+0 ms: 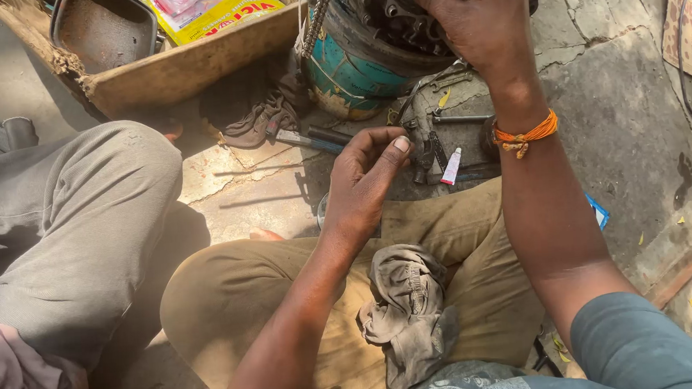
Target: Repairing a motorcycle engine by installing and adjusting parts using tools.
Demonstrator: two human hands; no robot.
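My right hand (476, 11), with an orange thread band on its wrist, reaches up to a greasy metal gear assembly (393, 10) that sits on a blue-green drum (345, 75); its fingers rest on the toothed part. My left hand (365, 176) hovers above my knee with fingers curled, thumb and fingertips close together; whether something tiny is pinched there I cannot tell. A dirty grey rag (408, 309) lies on my lap.
A small white tube (452, 166), wrenches (459, 116) and a screwdriver (309, 140) lie on the stone floor. A wooden tray (180, 68) with a black pan and a yellow packet stands at the back left. Another person's grey-trousered leg (77, 224) is at the left.
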